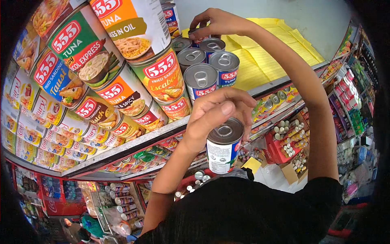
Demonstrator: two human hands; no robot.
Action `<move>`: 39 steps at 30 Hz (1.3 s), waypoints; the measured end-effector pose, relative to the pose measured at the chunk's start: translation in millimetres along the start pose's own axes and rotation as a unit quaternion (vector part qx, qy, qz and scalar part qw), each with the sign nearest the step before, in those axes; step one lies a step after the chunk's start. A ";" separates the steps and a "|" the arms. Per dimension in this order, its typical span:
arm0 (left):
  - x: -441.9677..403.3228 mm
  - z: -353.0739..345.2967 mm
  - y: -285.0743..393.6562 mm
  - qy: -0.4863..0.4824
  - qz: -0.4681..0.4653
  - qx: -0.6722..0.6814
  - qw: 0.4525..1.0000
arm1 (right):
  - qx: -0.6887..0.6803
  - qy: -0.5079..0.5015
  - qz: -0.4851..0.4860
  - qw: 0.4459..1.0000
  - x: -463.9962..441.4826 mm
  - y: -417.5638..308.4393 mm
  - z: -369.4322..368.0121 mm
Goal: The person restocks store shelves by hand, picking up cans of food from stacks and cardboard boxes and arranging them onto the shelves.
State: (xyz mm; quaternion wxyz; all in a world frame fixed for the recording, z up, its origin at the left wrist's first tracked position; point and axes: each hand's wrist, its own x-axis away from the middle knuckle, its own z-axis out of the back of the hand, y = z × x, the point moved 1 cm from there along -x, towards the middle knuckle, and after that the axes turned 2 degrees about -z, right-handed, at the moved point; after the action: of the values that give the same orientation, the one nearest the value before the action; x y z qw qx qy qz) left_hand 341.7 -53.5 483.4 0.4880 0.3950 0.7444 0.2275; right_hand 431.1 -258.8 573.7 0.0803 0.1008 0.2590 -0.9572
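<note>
My left hand (pixel 201 122) grasps a pull-tab can (pixel 220 156) just in front of the shelf (pixel 284 81); I judge it rigid, smooth and modestly heavy, best gripped around its wall. My right hand (pixel 215 23) curls over a rear can (pixel 200 41), its grip unclear to me. Labels on nearby standing cans (pixel 224 62) read tuna; closed lids hide the contents.

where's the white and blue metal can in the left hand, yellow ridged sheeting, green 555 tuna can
White and blue metal can (pixel 221 156): head view, label
Yellow ridged sheeting (pixel 255 65): head view, middle
Green 555 tuna can (pixel 83 51): head view, label
</note>
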 end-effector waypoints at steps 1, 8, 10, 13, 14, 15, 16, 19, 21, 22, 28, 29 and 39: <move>-0.8 -0.1 1.3 -0.002 0.000 -0.006 1.000 | -0.002 0.000 0.002 1.000 1.2 -1.8 0.2; -4.6 -8.6 5.4 0.037 -0.013 -0.031 0.999 | 0.022 0.200 0.205 0.958 25.9 -21.3 25.1; -2.9 -13.0 6.3 0.092 -0.017 -0.037 0.995 | 0.070 0.181 0.152 0.969 97.5 -80.5 37.1; -7.0 -20.0 8.3 0.140 -0.007 -0.012 0.990 | -0.062 -0.045 0.154 0.985 137.9 -79.6 43.3; -8.5 -22.2 7.7 0.142 -0.005 -0.011 0.990 | -0.063 -0.141 0.187 0.970 152.2 -89.2 40.9; -10.6 -24.2 6.9 0.140 0.000 -0.020 0.990 | -0.065 -0.141 0.185 0.970 159.0 -92.5 29.6; -12.4 -24.7 6.4 0.137 0.004 -0.029 0.990 | -0.047 -0.110 0.232 0.965 163.3 -95.7 15.8; -16.5 -25.3 0.6 0.141 -0.016 -0.092 0.986 | -0.024 -0.077 0.266 0.961 171.0 -103.7 0.9; -16.4 -28.6 0.5 0.164 -0.035 -0.122 0.978 | -0.016 -0.085 0.243 0.966 173.6 -104.7 -0.7; -15.4 -28.2 0.4 0.164 -0.033 -0.120 0.979 | -0.017 -0.085 0.241 0.967 172.9 -101.4 -3.1; -20.6 -25.6 -7.9 0.231 0.007 -0.080 0.970 | -0.150 -0.147 0.072 0.975 171.1 -106.7 2.7; -21.1 -28.3 -5.1 0.213 0.016 -0.064 0.975 | -0.195 -0.156 0.047 0.967 170.0 -106.2 5.0; -17.0 -10.2 -5.2 0.122 0.070 -0.049 0.989 | -0.190 0.192 0.038 0.962 97.4 -72.6 83.2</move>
State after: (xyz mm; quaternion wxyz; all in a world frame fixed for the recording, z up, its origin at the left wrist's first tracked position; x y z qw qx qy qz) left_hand 334.2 -69.9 493.3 0.3951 0.3910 0.7568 0.3438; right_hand 309.4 -249.3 656.1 0.0831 0.2755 0.4426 -0.8493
